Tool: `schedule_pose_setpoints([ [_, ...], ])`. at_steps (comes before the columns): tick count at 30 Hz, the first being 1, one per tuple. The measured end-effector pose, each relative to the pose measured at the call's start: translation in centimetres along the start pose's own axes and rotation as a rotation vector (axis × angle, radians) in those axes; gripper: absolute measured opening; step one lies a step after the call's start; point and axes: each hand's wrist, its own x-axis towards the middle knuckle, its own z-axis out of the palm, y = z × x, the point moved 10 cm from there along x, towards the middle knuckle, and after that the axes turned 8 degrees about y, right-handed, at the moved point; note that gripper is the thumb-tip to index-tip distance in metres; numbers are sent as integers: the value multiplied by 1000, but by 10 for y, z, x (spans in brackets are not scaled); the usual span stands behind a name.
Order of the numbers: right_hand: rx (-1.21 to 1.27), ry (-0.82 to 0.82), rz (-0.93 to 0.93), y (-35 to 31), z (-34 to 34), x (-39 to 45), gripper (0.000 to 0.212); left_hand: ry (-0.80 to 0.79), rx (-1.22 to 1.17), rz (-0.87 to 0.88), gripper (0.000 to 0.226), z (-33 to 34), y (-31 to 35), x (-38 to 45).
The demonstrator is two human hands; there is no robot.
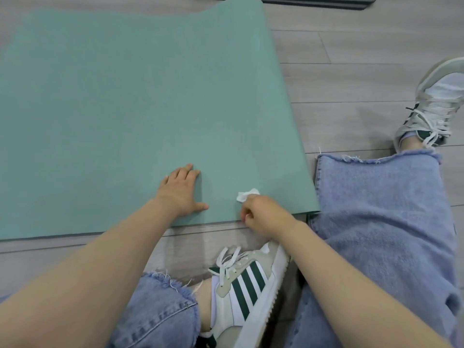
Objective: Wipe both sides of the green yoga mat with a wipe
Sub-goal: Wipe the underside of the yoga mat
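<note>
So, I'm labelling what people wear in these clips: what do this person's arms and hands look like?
Both forearms are bare as far as the frame shows, with no sleeves in view. The left hand and right hand wear no gloves, and no watch, bracelet or ring is visible. The one fingernail that shows is short.

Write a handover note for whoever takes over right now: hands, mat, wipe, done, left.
Left hand: flat, fingers straight, pressing the green yoga mat near its near edge.
Right hand: fingers curled round a white wipe, on the mat by its near right corner.
Mat: spread on the floor, far end curled up.
Done: cannot tell how much of the upper side is wiped; no wet marks show.
Left: finish this side, flip the mat, wipe the other.
</note>
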Motion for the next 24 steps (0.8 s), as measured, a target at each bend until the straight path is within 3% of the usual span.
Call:
schedule_pose_setpoints([
  [2, -3, 20, 31, 21, -19, 5, 23, 8, -6, 2, 104, 0, -1, 0],
  [6, -275, 91, 244, 90, -74, -13, 29, 6, -12, 2, 102, 3, 0, 1],
  [8, -187, 152, 266, 89, -86, -11, 30, 26, -51, -24, 96, 1, 1, 3],
  [11, 68, 76, 124, 51, -59, 7, 39, 128, -93, -25, 83, 4, 1, -1],
  [14, 79, -53, -62, 12, -19, 26, 50, 309, -98, 49, 83, 9, -3, -14],
  [16, 82, -69, -141, -1, -10, 38, 42, 391, -107, 103, 75, 10, -6, -19],
  [21, 18, -37, -405, -47, -11, 76, 33, 435, -67, 110, 68, 11, -5, -18],
  [24, -47, 94, -317, -28, -42, 148, 38, 438, -77, 109, 67, 11, -6, -17],
])
